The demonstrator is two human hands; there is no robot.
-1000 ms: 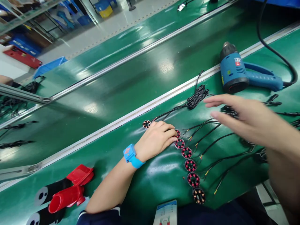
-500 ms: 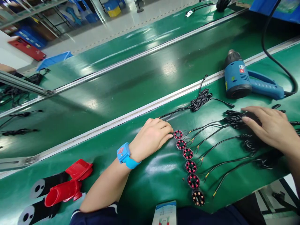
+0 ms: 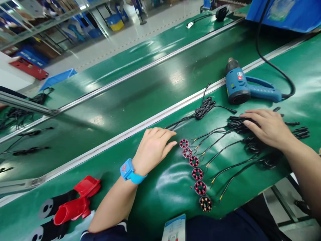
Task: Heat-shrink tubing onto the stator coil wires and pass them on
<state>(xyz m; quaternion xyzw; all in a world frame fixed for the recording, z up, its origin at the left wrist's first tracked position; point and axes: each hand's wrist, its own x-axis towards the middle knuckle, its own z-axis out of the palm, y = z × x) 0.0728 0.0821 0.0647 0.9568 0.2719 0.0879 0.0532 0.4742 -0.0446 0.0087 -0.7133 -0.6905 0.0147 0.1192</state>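
My left hand (image 3: 155, 148), wearing a blue wrist strap (image 3: 130, 171), hovers just left of the top of a column of small round motor stators (image 3: 194, 161). Its thumb and fingers are apart with nothing between them. Most stators have red-pink windings; the lowest one (image 3: 205, 203) looks copper-coloured. Each has thin wires running to a black cable (image 3: 218, 144) with stripped, coloured ends close by. On the right, my right hand (image 3: 269, 129) lies spread over the coiled black cables (image 3: 237, 124), fingers stretched out; its underside is hidden.
A blue heat gun (image 3: 238, 85) lies behind my right hand, its cord trailing back. Another coiled cable (image 3: 205, 107) rests near the metal rail. Red plastic parts (image 3: 72, 209) and black cylinders (image 3: 54, 231) lie at lower left. A blue bin (image 3: 293, 15) stands at back right.
The view has shifted, so the bench things appear further left. My left hand has drawn slightly away from the top stator, thumb more apart. My right hand stays over the cables.
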